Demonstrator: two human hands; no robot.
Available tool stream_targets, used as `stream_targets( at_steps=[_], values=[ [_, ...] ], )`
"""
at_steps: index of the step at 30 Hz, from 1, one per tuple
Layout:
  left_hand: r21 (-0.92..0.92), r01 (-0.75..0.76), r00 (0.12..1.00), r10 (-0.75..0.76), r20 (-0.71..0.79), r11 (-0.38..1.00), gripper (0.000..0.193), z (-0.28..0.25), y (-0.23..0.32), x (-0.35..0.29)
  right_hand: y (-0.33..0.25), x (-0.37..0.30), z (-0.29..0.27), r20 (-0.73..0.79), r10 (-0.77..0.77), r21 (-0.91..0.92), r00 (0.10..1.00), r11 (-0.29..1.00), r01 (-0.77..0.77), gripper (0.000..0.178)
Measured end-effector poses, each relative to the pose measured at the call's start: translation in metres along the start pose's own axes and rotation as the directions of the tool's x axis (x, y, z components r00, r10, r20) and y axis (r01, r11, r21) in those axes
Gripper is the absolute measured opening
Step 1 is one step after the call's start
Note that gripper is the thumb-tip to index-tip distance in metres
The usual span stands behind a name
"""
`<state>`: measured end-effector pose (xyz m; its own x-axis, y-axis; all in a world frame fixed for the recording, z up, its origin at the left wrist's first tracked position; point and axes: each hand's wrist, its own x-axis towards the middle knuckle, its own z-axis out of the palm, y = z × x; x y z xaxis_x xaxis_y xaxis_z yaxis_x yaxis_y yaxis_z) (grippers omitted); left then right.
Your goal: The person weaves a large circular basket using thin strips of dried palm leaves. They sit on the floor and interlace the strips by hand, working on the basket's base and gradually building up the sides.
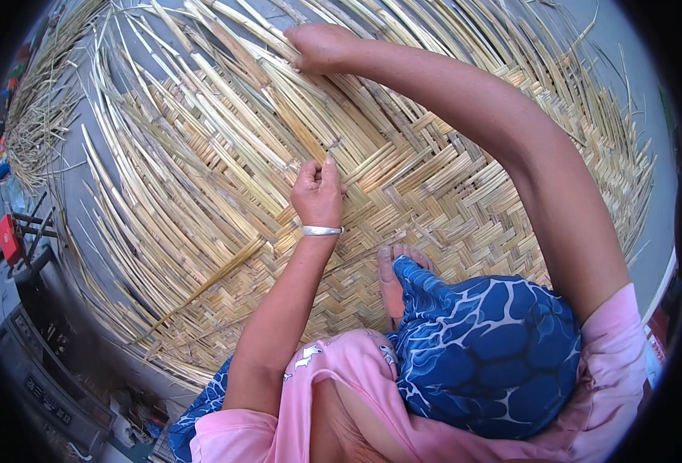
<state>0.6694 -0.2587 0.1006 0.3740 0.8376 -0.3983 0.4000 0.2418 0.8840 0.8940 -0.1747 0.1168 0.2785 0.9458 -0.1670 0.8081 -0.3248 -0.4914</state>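
A large mat [480, 220] of flat, straw-coloured reed strips lies in front of me, woven in a diagonal pattern on its near and right parts. Long unwoven reed strips [202, 100] fan out from it to the far left. My left hand [318, 197], with a silver bangle at the wrist, is closed at the edge of the weave, thumb up, on a reed strip. Farther off, my right hand [321, 50] reaches across with its fingers curled round the far part of the reed strips. How many strips it holds is hidden.
My bare foot [393, 285] rests on the mat below a bent knee in blue patterned cloth [495, 347]. Loose reeds [44, 150] are heaped at the far left. A grey machine-like object [40, 355] and a red box [9, 239] stand at the left edge.
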Motion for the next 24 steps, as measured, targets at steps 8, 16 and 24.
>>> stream_targets(
  at_steps=[8,16,24],
  values=[
    [0.042,-0.051,0.999,0.051,0.004,0.998,0.023,0.002,-0.003,-0.005,0.004,0.014,-0.011,0.215,0.259,0.564,0.942,0.754,-0.336,0.025],
    [0.396,-0.434,0.901,0.398,0.174,0.809,0.014,-0.006,-0.003,0.002,0.043,-0.025,-0.005,0.311,-0.095,0.948,0.946,0.094,-0.303,0.025],
    [0.303,-0.302,0.940,0.231,0.249,0.904,0.013,-0.012,-0.010,0.013,0.076,-0.147,-0.017,0.059,0.439,0.862,0.897,0.430,-0.267,0.016]
  ],
)
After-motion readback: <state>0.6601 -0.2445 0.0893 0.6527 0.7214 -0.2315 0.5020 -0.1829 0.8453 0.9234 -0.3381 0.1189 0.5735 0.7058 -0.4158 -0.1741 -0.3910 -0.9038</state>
